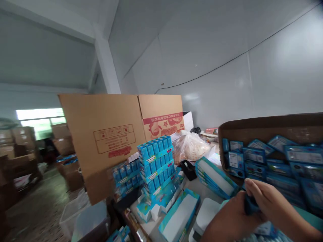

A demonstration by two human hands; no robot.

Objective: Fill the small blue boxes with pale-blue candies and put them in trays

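Note:
My left hand [230, 216] and my right hand [274, 203] meet at the lower right. Between them is a small dark blue item [250, 204], mostly covered by fingers, so its kind cannot be made out. The left fingers curl round it. My right hand presses on it from the other side, its fingers together. Just beyond the hands lies a stack of flattened blue-and-white display trays [215, 178]. A brown carton [297, 126] full of small blue boxes [253, 155] stands behind and to the right of my right hand.
Filled blue display boxes [156, 168] stand stacked mid-table, beside an open tray [180, 215] and a white lidded container [207, 215]. Behind are a black tape dispenser [188, 169], a clear bag [190, 146] and a large carton [101, 134]. Plastic bins [91, 218] sit at lower left.

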